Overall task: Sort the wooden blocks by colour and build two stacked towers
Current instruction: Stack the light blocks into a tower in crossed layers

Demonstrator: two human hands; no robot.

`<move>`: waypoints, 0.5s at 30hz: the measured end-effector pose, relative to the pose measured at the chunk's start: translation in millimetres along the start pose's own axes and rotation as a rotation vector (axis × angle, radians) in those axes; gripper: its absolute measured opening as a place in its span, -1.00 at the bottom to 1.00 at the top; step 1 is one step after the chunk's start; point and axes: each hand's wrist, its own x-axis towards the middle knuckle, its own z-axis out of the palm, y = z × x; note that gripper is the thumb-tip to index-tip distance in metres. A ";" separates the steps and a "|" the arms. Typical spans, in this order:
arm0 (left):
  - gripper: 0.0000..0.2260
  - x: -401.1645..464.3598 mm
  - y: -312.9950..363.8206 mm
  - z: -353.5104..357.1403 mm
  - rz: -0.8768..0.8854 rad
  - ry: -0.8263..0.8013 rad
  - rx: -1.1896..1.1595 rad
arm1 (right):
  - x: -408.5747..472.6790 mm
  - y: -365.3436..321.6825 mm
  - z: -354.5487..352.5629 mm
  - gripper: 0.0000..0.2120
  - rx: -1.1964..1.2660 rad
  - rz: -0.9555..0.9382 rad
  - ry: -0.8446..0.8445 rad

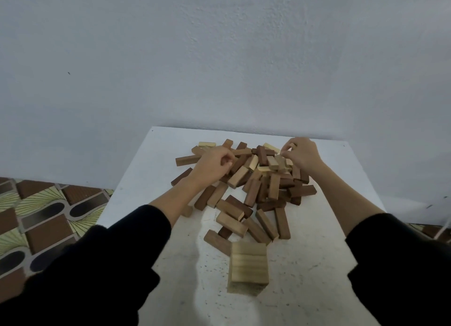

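Your right fingers point(290, 147) curl round a small pale wooden block point(292, 145) at the far right edge of the heap, its end showing between thumb and forefinger, so your right hand point(301, 156) is grasping a light piece that sits right in the pinch rather than beside it. Your left fingers point(225, 160) are curled in towards the palm over the left side of the heap; whether they enclose a block or merely close on nothing cannot be told, because the knuckles hide what lies beneath your left hand point(213, 163). Both hands reach to the far side of the loose heap of light and dark brown rectangular wooden blocks point(258, 179), which probably means you are picking out pale pieces from where they lie on top. The heap itself sprawls across the middle of the white speckled tabletop point(305, 264), light and dark pieces mixed and crossing one another, so sorting looks barely started. Nearer to you, apart from the heap's closest stragglers, stands a short stack of pale wooden blocks point(248, 268), laid side by side in layers; it appears to be the start of the light tower, set close in so that you can build without reaching over the pile. No dark tower is visible yet. Beyond the table's left edge lies a patterned brown and yellow floor point(44, 218), and a plain grey wall point(219, 57) rises behind.
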 end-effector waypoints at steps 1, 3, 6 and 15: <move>-0.88 7.4 1.6 3.2 0.015 -0.008 0.036 | 4.5 3.4 0.6 -0.92 -0.034 0.019 -0.020; -0.90 22.8 4.5 11.4 0.047 -0.043 0.122 | 14.4 8.1 2.8 -0.92 -0.089 0.055 -0.048; -0.90 44.0 10.4 23.0 0.103 -0.098 0.238 | 27.0 13.9 5.8 -0.81 -0.200 0.102 -0.044; -0.67 78.2 21.5 42.0 0.065 -0.261 0.564 | 47.1 26.5 8.6 -0.63 -0.237 0.169 -0.242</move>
